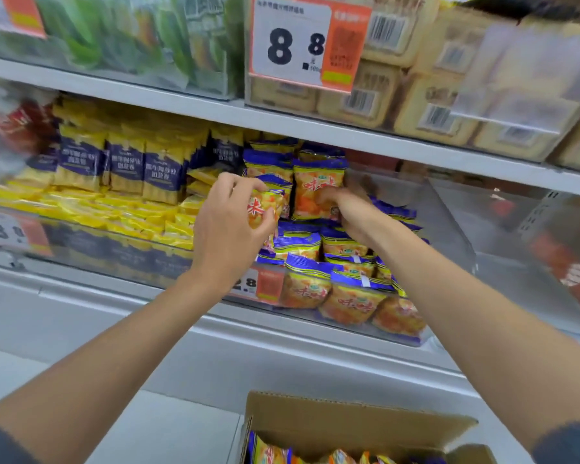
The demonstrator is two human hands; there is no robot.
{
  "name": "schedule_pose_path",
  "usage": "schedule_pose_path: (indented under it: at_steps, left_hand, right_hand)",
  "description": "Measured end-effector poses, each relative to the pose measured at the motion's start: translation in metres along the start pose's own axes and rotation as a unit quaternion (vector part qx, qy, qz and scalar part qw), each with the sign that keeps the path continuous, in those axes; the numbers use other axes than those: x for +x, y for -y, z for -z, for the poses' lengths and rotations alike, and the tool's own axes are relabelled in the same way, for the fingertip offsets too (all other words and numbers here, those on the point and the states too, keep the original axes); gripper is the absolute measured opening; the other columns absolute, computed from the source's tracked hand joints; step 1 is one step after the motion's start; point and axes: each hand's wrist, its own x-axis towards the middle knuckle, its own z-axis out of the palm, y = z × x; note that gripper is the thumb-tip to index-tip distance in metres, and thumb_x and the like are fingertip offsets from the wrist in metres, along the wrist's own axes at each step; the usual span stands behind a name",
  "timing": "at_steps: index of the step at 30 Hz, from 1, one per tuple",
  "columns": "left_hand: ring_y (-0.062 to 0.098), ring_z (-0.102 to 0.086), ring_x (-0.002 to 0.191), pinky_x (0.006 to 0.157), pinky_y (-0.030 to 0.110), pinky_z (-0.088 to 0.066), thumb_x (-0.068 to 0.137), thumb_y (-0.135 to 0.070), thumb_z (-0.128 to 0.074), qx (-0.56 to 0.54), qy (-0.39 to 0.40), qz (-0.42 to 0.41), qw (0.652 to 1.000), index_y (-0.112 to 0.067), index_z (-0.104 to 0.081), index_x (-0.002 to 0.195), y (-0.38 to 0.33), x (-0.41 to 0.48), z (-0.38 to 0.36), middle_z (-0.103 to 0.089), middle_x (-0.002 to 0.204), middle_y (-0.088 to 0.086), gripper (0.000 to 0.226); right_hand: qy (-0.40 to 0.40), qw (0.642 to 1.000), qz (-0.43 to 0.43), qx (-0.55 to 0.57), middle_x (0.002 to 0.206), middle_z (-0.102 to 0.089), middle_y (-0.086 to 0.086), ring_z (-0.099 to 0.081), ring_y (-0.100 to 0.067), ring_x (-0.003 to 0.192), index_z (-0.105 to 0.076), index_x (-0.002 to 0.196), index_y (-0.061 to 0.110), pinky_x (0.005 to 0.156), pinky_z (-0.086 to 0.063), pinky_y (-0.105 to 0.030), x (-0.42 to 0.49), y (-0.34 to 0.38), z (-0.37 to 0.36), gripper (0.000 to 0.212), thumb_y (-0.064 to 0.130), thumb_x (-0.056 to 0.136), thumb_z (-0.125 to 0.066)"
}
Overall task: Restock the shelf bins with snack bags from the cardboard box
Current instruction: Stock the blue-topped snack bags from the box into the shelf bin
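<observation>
My left hand point(230, 226) grips an orange-and-blue snack bag point(264, 206) over the clear shelf bin point(449, 226) on the middle shelf. My right hand point(347, 211) reaches into the same bin, fingers at the lower corner of an upright snack bag point(317, 189); whether it pinches the bag is hidden. Several matching bags point(349, 296) lie piled in the bin's front. The open cardboard box point(349, 423) sits at the bottom edge with more of these bags point(268, 453) inside.
A bin of yellow-and-navy packs point(121, 169) stands to the left. A clear bin with red packs point(570, 269) is to the right. The upper shelf holds beige packs point(429, 108) and a price sign point(302, 41). Pale floor point(168, 426) lies left of the box.
</observation>
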Motion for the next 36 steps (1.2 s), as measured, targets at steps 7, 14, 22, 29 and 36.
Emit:
schedule_pose_path:
  at_steps: [7,14,22,29,36]
  left_hand:
    - [0.016,-0.053,0.085,0.064,0.028,-0.046,0.086,-0.025,-0.066,0.007,-0.029,-0.023,0.999,-0.014,-0.063,0.109,0.003,-0.002,-0.007,-0.055,0.101,0.004,0.026]
    - [0.013,-0.051,0.082,0.063,0.026,-0.044,0.086,-0.026,-0.066,0.007,-0.018,-0.021,1.0,-0.015,-0.063,0.109,0.003,-0.002,-0.006,-0.054,0.1,0.003,0.026]
    - [0.011,-0.05,0.083,0.064,0.022,-0.04,0.087,-0.027,-0.066,0.005,-0.013,-0.023,1.0,-0.016,-0.063,0.109,0.006,-0.002,-0.006,-0.054,0.101,0.002,0.024]
    - [0.011,-0.049,0.082,0.064,0.022,-0.038,0.087,-0.027,-0.065,0.01,-0.013,-0.025,1.0,-0.016,-0.063,0.109,0.006,-0.003,-0.006,-0.054,0.101,0.002,0.024]
    - [0.011,-0.048,0.083,0.065,0.021,-0.038,0.088,-0.026,-0.065,0.012,-0.013,-0.029,0.999,-0.015,-0.062,0.108,0.007,-0.004,-0.006,-0.054,0.1,0.003,0.024]
  right_hand:
    - [0.047,0.998,0.034,-0.027,0.113,-0.067,-0.005,-0.063,-0.019,0.104,-0.051,0.124,0.015,0.088,-0.051,-0.034,-0.004,-0.008,-0.005,0.056,0.002,0.074,-0.071]
    - [-0.043,0.998,0.054,-0.007,0.101,-0.065,0.006,-0.063,-0.012,0.092,-0.051,0.114,0.021,0.072,-0.052,-0.024,-0.014,0.0,-0.005,0.047,0.022,0.077,-0.081]
    - [-0.128,0.988,0.047,0.077,0.109,-0.06,0.003,-0.062,-0.017,0.102,-0.043,0.125,0.016,0.091,-0.052,-0.033,-0.016,-0.01,-0.009,0.055,0.02,0.082,-0.077]
    - [-0.059,0.991,0.042,-0.116,0.131,-0.056,-0.001,-0.055,-0.018,0.118,-0.042,0.134,0.019,0.098,-0.047,-0.035,-0.011,0.0,-0.013,0.089,0.057,0.064,-0.082]
    - [-0.098,0.986,0.072,-0.112,0.098,-0.053,0.008,-0.054,-0.013,0.092,-0.042,0.116,0.018,0.077,-0.041,-0.025,-0.014,-0.001,-0.005,0.043,0.024,0.085,-0.071]
